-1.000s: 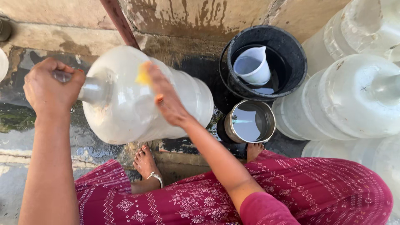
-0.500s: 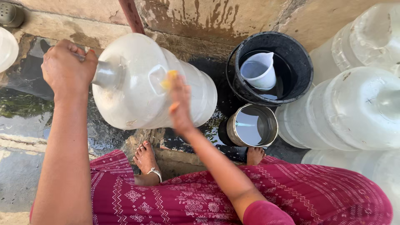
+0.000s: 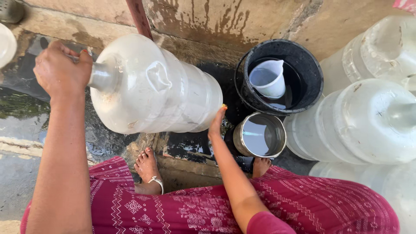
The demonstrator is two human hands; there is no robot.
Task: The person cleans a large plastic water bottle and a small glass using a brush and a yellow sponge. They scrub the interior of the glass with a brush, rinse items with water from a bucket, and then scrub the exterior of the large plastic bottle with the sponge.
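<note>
Two hands engaged: large water jug [image 3: 147,86] tipped sideways, neck gripped by left hand [image 3: 63,69], base supported by open right hand [image 3: 216,123]; emptying apparently unfinished.

left hand [image 3: 63,71]: covers jug [image 3: 151,86] mouth | right hand [image 3: 216,125]: palm hidden against jug base | white rim [image 3: 5,43] at 9 o'clock: cut off | bottles [image 3: 381,121] at 3 o'clock: cropped by edge

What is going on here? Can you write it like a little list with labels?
left hand: grips the neck of the big jug
right hand: at the base of the big jug
big jug: translucent, lying sideways in the air
black bucket: holds water and a white pitcher
metal pot: water inside
other jugs: standing at right
</note>
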